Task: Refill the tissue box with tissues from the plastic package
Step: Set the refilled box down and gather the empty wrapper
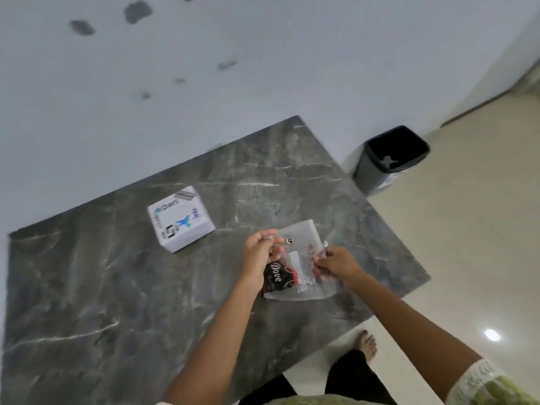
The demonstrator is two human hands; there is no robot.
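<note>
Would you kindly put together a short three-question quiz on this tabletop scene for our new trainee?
1. True or false: both hands hold the plastic package.
2. Which item lies untouched on the marble table? A) the white tissue box B) the package C) the bin
3. Fill in: the dark bin stands on the floor beyond the table's far ____ corner.

Key
1. True: the left hand grips its left edge, the right hand its right edge.
2. A
3. right
</note>
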